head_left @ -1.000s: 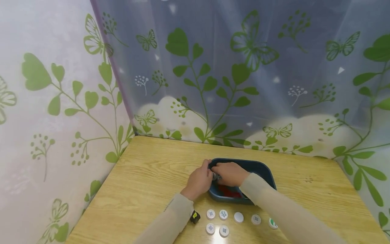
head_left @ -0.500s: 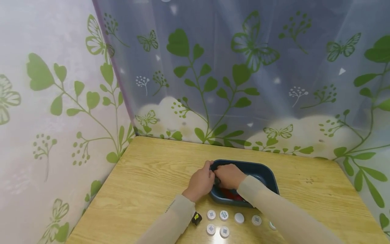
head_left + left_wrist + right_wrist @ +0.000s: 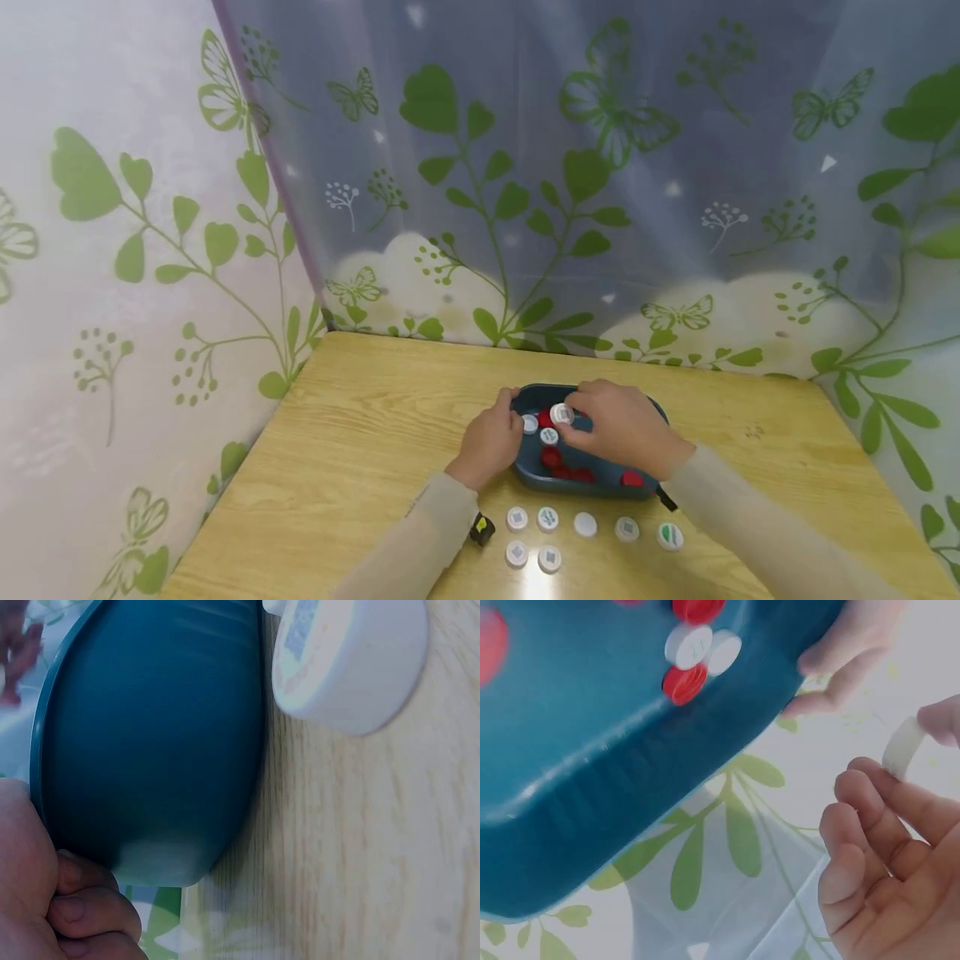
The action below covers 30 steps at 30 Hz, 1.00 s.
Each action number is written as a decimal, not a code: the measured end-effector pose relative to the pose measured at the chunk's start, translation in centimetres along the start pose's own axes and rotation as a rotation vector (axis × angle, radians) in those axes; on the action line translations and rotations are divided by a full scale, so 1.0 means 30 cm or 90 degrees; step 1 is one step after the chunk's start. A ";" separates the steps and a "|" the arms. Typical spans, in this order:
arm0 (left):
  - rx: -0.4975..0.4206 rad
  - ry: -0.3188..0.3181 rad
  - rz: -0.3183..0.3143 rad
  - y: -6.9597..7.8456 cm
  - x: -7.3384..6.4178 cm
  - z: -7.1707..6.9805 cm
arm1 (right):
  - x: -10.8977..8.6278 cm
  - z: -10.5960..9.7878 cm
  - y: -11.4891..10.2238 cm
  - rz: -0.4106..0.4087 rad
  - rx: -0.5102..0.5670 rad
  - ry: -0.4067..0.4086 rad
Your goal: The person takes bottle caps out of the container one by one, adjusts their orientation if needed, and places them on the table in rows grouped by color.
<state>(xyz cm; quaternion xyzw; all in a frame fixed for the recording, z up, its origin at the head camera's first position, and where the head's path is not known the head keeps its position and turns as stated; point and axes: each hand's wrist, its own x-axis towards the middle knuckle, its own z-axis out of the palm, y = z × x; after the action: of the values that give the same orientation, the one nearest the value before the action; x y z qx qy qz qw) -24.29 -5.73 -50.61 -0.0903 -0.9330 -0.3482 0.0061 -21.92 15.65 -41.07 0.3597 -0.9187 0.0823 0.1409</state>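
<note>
**A pinched cap over a crowded tray**

Head view: the left hand (image 3: 491, 442) curled its fingers on the near-left rim of the dark blue tray (image 3: 637, 487), which sat on the wooden table (image 3: 375, 417). The right hand (image 3: 622, 427) hovered over the tray and pinched a white cap (image 3: 561, 413) between thumb and fingertips. More white caps and several red caps (image 3: 551, 457) lay inside; a loose row of white caps (image 3: 585, 524) lay on the table just in front. A slip of that light pinch would likely drop the cap back among the others (or bounce it off the rim onto the table).

Left wrist view: the curled fingers (image 3: 82, 907) pressed against the tray's outer wall (image 3: 150, 750), with one white cap (image 3: 349, 660) just beside it. A harder pull there could slide the tray into that cap.

Right wrist view: the cap's edge (image 3: 904, 746) showed between fingertip and thumb, other fingers loosely bent. The grip covered little of the rim, so a twist might flick it loose.
</note>
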 end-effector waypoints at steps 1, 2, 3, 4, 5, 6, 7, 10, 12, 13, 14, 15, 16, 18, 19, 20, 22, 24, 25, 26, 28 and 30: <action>0.001 0.003 0.002 -0.001 0.001 -0.001 | -0.023 -0.005 -0.008 -0.011 -0.007 0.006; 0.003 0.006 0.003 -0.001 0.001 -0.003 | -0.049 -0.006 -0.017 -0.024 -0.014 0.010; 0.003 0.009 0.004 -0.002 0.001 -0.004 | -0.074 -0.006 -0.026 -0.035 -0.017 0.008; 0.001 0.009 0.004 -0.003 0.001 -0.005 | -0.098 -0.005 -0.036 -0.044 -0.019 0.003; -0.001 0.009 0.002 -0.004 0.002 -0.006 | -0.120 -0.003 -0.045 -0.049 -0.015 -0.007; -0.004 0.010 0.001 -0.005 0.003 -0.006 | -0.141 -0.002 -0.053 -0.053 -0.007 -0.016; -0.008 0.009 -0.001 -0.006 0.003 -0.006 | -0.160 -0.001 -0.060 -0.052 0.001 -0.027; -0.013 0.008 -0.006 -0.008 0.006 -0.006 | -0.207 0.000 -0.077 -0.031 0.036 -0.059; -0.017 0.006 -0.009 -0.009 0.005 -0.006 | -0.232 0.006 -0.087 -0.017 0.065 -0.073; -0.014 0.005 -0.010 -0.009 0.005 -0.006 | -0.245 0.012 -0.092 -0.009 0.079 -0.082; -0.011 0.003 -0.011 -0.010 0.004 -0.005 | -0.258 0.019 -0.098 -0.006 0.091 -0.087; -0.008 0.002 -0.012 -0.010 0.004 -0.005 | -0.270 0.028 -0.103 0.000 0.104 -0.098; -0.010 0.001 -0.012 -0.010 0.002 -0.004 | -0.283 0.037 -0.107 0.003 0.112 -0.108; -0.014 -0.001 -0.011 -0.009 0.001 -0.003 | -0.308 0.060 -0.112 0.009 0.119 -0.124; -0.015 -0.001 -0.010 -0.007 0.001 -0.003 | -0.318 0.069 -0.114 0.013 0.117 -0.134; -0.018 0.000 -0.009 -0.006 0.000 -0.003 | -0.327 0.078 -0.115 0.015 0.115 -0.140; -0.028 0.001 -0.007 -0.002 -0.002 -0.006 | -0.340 0.093 -0.116 0.021 0.114 -0.162; -0.029 0.002 -0.005 0.000 -0.003 -0.009 | -0.348 0.104 -0.117 0.028 0.122 -0.186; -0.030 0.002 -0.004 0.000 -0.004 -0.010 | -0.352 0.109 -0.118 0.031 0.130 -0.199; -0.030 0.002 -0.004 0.001 -0.005 -0.011 | -0.356 0.115 -0.119 0.034 0.141 -0.210; -0.028 0.003 -0.003 0.000 -0.006 -0.011 | -0.362 0.128 -0.123 0.040 0.158 -0.226; -0.021 0.006 -0.001 -0.002 -0.005 -0.009 | -0.366 0.139 -0.128 0.043 0.167 -0.230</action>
<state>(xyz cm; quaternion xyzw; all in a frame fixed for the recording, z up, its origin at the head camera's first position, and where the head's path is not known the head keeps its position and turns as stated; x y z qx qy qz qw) -24.16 -5.99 -50.45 -0.0877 -0.9272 -0.3640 0.0087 -12.40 18.81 -48.32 0.3529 -0.9219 0.1402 -0.0769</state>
